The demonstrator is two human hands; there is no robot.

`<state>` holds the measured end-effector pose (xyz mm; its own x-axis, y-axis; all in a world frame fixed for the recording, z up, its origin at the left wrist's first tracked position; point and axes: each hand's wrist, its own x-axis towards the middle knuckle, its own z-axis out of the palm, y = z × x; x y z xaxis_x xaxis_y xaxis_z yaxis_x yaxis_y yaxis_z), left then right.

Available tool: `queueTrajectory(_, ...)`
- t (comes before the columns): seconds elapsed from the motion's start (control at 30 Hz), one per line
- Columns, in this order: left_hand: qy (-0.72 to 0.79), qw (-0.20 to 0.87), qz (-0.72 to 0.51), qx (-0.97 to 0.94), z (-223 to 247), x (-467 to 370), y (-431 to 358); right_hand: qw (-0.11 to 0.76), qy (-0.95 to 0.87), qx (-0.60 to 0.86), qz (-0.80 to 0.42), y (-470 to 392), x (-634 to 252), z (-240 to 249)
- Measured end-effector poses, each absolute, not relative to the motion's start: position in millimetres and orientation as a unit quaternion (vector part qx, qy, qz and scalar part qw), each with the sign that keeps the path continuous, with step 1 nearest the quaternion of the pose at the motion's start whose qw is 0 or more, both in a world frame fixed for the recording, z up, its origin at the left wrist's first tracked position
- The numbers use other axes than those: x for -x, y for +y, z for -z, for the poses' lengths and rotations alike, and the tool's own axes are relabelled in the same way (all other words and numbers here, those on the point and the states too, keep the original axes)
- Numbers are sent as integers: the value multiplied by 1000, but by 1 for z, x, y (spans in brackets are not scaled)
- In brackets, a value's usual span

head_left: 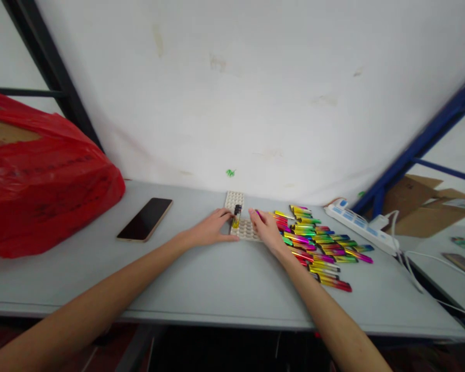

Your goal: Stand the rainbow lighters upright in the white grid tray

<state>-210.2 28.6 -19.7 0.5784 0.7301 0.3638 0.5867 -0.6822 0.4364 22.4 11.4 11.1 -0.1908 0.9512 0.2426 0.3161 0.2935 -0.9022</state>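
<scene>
A white tray of round holes [249, 231] lies on the table near the wall. Small yellow tubes with black tops [236, 217] stand upright at its left side. My left hand [214, 227] rests against the tray's left edge beside these tubes, thumb stretched out and fingers apart. Over the tray's right part, my right hand [266, 230] is closed in a pinch on a slim shiny purple tube [259, 213], mostly hidden by the fingers. Right of that hand lies a spread pile of shiny multicoloured tubes [313, 240] with dark ends.
A black-screened phone [145, 219] lies left of my left hand. A full red plastic bag [50, 181] stands at the far left. On the right are a white power strip [360, 227] with cables, and a cardboard box [414, 204] beyond the blue frame [422, 142].
</scene>
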Motion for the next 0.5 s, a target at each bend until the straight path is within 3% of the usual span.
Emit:
queueTrajectory(0.13,373,135,-264,-879,20,210,29,419,-698,505,-286,9,-15,-6)
queueTrajectory(0.5,368,134,-273,-879,21,210,30,397,-758,476,-204,1,-15,-9)
